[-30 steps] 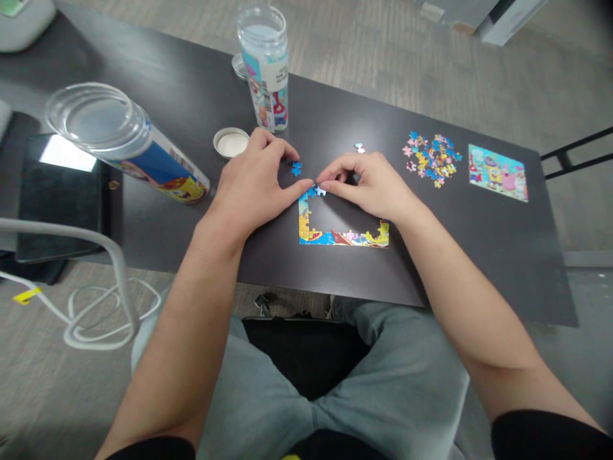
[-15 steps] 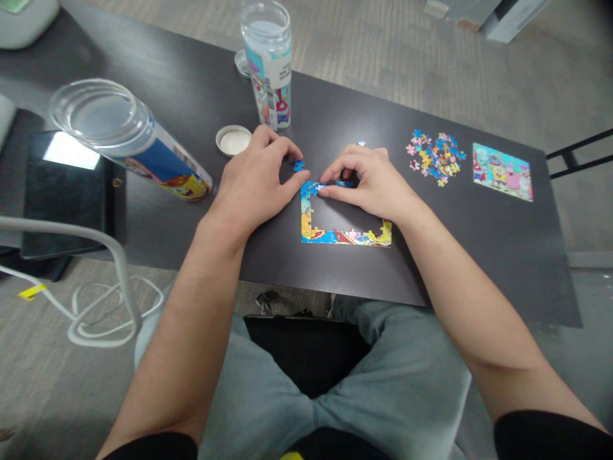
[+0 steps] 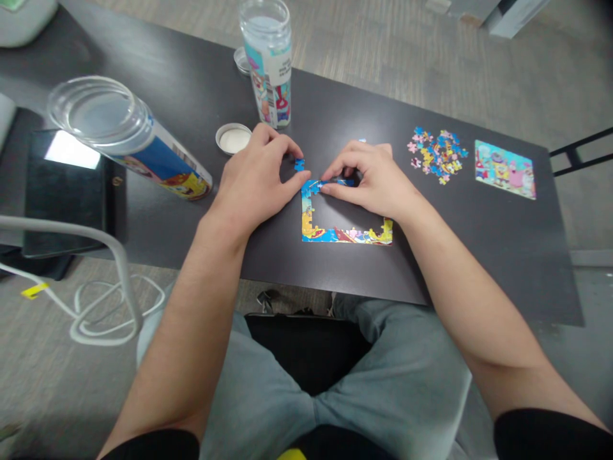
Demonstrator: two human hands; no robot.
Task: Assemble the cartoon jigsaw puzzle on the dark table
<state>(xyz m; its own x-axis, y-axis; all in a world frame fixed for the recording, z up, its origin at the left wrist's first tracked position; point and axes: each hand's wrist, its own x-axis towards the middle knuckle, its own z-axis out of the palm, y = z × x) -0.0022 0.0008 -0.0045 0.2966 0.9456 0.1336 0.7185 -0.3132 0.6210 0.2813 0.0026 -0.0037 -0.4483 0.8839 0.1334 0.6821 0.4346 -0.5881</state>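
Observation:
A jigsaw puzzle frame point(image 3: 307, 220) of joined edge pieces lies on the dark table, its middle bare. My left hand point(image 3: 261, 176) is at its upper left corner, thumb and index finger closed about a small blue puzzle piece point(image 3: 299, 165). Over the frame's top edge, my right hand point(image 3: 366, 176) pinches another puzzle piece point(image 3: 320, 186), mostly blue and pale, against that edge. My right fingers partly cover the top edge and the upper right corner.
Loose puzzle pieces point(image 3: 438, 155) lie in a heap to the right, beside a picture card point(image 3: 505, 169). Two clear-topped canisters, one tall point(image 3: 268, 70) and one nearer point(image 3: 143, 144), stand at left. A lid point(image 3: 233, 138), a black tablet point(image 3: 67, 204) and a white cable point(image 3: 108, 237) are nearby.
Both hands stay in nearly the same place, with the right fingertips still at the frame's top edge. The view has shifted very slightly.

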